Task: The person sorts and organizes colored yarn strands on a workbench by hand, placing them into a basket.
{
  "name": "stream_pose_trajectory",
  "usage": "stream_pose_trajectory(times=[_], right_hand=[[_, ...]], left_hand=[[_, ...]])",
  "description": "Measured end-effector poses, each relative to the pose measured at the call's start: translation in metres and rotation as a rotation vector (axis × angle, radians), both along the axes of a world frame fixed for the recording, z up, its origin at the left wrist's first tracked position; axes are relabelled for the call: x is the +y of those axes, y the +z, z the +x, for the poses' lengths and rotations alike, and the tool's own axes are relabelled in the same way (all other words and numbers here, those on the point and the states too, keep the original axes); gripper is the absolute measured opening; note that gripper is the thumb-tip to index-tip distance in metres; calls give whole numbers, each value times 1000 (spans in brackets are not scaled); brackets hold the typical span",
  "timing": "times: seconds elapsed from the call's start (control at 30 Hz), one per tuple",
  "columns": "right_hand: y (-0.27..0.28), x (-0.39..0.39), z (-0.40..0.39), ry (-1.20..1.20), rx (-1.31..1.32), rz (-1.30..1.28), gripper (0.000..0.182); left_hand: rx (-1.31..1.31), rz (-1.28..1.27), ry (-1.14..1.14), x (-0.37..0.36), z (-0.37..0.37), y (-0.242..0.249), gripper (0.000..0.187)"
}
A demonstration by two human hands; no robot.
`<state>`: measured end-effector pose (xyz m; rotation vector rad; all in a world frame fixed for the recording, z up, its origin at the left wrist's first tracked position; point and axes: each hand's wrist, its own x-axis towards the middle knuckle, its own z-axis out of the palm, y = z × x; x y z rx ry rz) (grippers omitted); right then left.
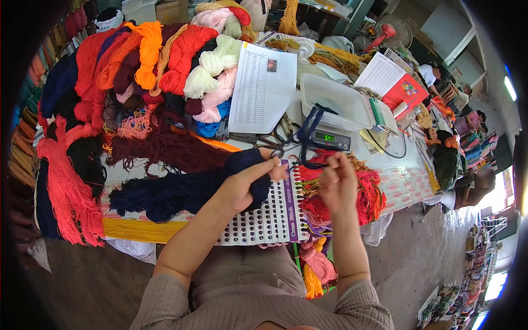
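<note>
My left hand (250, 179) is closed on a thick hank of navy yarn (181, 190), which trails left across the table. A dark finger ring of scissors (277, 153) shows at its fingertips. My right hand (336, 180) is curled, with thin navy strands (311, 132) reaching its fingertips. These strands drape over the digital scale (331, 139), whose green display is lit, and up to a clear plastic tub (330, 93). Beneath my hands lies a white card with rows of punched holes (258, 225) and a purple strip. Red and orange yarn (368, 190) sits behind my right hand.
Hanks of orange (148, 58), red (187, 60), white (217, 63) and coral yarn (66, 187) cover the left side. A printed sheet (261, 88) leans at the back. A red card (404, 93) stands at the right. Other people (434, 74) are farther off at the right.
</note>
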<state>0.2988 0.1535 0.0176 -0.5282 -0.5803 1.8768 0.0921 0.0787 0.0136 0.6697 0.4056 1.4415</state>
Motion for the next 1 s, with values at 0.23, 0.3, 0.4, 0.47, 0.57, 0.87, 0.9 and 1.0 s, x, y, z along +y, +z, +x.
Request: stream_pose_trajectory(times=[0.23, 0.3, 0.4, 0.47, 0.57, 0.87, 0.9, 1.0], right_hand=[[6, 121, 166, -289, -26, 242, 16], [8, 155, 234, -366, -58, 244, 17], [11, 190, 333, -622, -181, 247, 18], [25, 196, 385, -712, -307, 282, 23], [56, 181, 403, -832, -442, 327, 25], [209, 82, 179, -42, -1020, 645, 23], [233, 85, 165, -92, -1007, 733, 25], [302, 117, 137, -181, -862, 905, 30]], left_hand=[[-191, -230, 97, -34, -114, -1, 11], [-212, -242, 261, -46, -173, -1, 7], [-54, -422, 667, -72, -272, -15, 8], [23, -458, 819, -99, -353, -31, 19], [-204, -502, 1012, -157, -470, -47, 4], [-8, 2, 737, -154, -317, 28, 37], [-56, 57, 664, -146, -289, 35, 43], [-236, 218, 429, -130, -231, 33, 48]])
